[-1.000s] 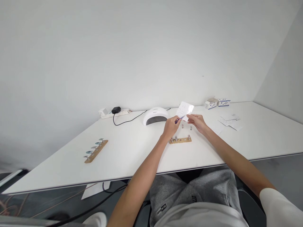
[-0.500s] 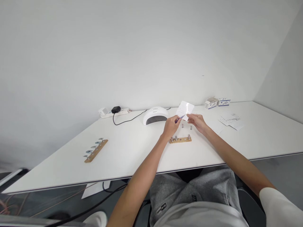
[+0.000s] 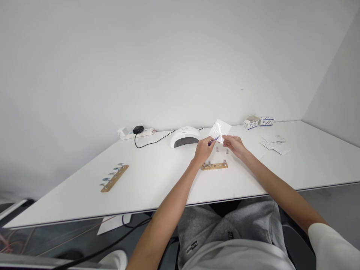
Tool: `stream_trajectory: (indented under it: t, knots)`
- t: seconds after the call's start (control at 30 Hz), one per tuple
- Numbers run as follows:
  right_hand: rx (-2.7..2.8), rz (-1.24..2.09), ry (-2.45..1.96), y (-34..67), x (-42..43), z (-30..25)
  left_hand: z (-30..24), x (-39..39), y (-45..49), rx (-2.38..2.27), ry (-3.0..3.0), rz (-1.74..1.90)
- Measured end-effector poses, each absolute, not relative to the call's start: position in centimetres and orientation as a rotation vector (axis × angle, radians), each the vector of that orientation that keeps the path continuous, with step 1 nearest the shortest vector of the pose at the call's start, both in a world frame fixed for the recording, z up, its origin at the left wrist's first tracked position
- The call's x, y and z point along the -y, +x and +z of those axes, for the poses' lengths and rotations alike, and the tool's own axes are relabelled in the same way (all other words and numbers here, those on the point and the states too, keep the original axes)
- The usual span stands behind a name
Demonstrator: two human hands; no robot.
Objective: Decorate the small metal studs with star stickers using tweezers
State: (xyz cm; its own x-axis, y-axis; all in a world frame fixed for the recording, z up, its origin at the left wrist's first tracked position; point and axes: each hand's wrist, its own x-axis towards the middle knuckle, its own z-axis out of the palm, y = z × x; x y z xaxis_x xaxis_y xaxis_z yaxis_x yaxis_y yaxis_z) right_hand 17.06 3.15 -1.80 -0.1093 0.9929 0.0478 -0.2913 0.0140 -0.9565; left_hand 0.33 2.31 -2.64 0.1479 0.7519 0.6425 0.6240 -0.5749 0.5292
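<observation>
The white card was held above the bench, beyond the wooden strip set back from the front edge. Forearms converged; the right hand pinched the card's near corner, the left hand gripped a purple tool angled toward it.

Right of centre, the left hand covers part of a slender purple tool, its tip too small to make out. The right hand hides some of the white sheet's lower right edge. Lettering on the dome-shaped lamp is illegible. At lower left, orange cords blur and the bottom edge cuts a white round object.
</observation>
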Motion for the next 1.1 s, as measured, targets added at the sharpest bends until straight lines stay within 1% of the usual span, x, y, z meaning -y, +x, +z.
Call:
stream_trajectory:
  t: [0.37,1.1]
  knots:
    - [1.037,1.393,-0.931,16.95,-2.91,-1.5,-2.68,-2.26,0.33,-1.394,2.314,1.405]
    - [1.212,1.102,-1.003,16.64,-2.77,-1.29,-2.34,-2.28,0.03,-1.419,2.229,1.455]
